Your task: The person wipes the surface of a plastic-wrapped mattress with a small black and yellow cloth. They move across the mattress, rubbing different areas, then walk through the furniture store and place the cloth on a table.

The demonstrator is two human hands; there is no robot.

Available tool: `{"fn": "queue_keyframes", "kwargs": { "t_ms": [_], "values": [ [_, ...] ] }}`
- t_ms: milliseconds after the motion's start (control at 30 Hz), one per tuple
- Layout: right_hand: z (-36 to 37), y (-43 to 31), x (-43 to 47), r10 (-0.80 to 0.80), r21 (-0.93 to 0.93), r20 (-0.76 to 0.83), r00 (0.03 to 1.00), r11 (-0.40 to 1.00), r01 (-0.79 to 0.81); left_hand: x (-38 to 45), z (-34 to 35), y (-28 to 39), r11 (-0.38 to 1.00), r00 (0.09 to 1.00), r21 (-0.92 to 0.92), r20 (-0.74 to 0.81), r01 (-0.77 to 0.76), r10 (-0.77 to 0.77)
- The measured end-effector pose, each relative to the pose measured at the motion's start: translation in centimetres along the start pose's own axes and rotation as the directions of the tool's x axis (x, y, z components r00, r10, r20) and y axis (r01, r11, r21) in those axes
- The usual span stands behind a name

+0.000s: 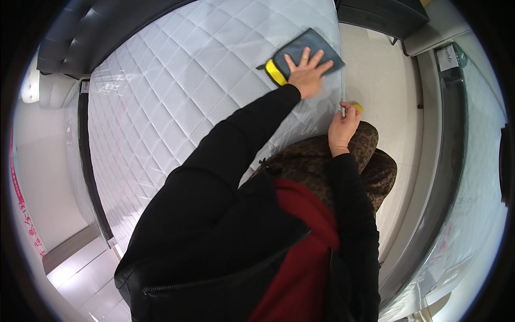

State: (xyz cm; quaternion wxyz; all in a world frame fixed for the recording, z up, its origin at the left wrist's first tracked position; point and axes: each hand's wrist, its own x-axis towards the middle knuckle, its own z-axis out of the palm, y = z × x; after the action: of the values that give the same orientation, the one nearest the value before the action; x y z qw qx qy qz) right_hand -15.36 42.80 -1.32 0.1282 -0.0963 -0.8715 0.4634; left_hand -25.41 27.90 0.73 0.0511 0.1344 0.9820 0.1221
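My left hand (306, 76) lies palm down, fingers spread, on a folded dark grey cloth (322, 42) with a yellow edge and a small dark loop. The cloth rests on a pale quilted mattress (217, 60), near its right side; clear plastic film shows over parts of the mattress. My right hand (345, 126) is by the mattress edge, above my knee, with its fingers curled. A small yellow thing (357, 107) shows just behind those fingers; whether they touch or hold it or the edge cannot be told.
A black padded headboard (80, 36) stands at the upper left, and a dark cabinet (382, 16) on legs at the upper right. Across a strip of light floor (362, 72) is another bed frame (428, 153) with a plastic-wrapped mattress (478, 169). White furniture stands at the far left.
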Motion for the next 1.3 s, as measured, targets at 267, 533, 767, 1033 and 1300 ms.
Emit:
{"fn": "queue_keyframes", "kwargs": {
  "t_ms": [267, 533, 767, 1033, 1300],
  "values": [
    [0.0, 0.0, 0.1, 0.027, -0.022, 0.038, 0.999, 0.999, -0.027, 0.0, -1.7, -10.6, 0.946, 0.947, 0.061, -0.066, 0.318, -0.314],
    [1.0, -0.7, 0.4, 0.001, -0.037, 0.055, 0.998, 0.999, 0.002, -4.6, -1.5, -9.3, 0.951, 0.956, 0.092, -0.026, 0.294, -0.292],
    [0.9, -0.6, 0.3, -0.02, -0.03, 0.048, 0.999, 0.999, 0.021, -10.6, -0.4, -1.9, 0.998, 0.999, -0.05, 0.036, 0.033, -0.031],
    [0.4, 0.1, 0.3, 0.004, -0.008, 0.046, 0.999, 1.0, -0.003, -13.2, -0.6, -2.4, 1.0, 1.0, 0.0, 0.001, -0.023, 0.023],
    [0.3, -0.2, 0.1, 0.02, -0.036, 0.071, 0.997, 0.999, -0.018, -10.7, -1.9, -10.0, 0.936, 0.94, 0.094, -0.063, 0.34, -0.335]
  ]
}}
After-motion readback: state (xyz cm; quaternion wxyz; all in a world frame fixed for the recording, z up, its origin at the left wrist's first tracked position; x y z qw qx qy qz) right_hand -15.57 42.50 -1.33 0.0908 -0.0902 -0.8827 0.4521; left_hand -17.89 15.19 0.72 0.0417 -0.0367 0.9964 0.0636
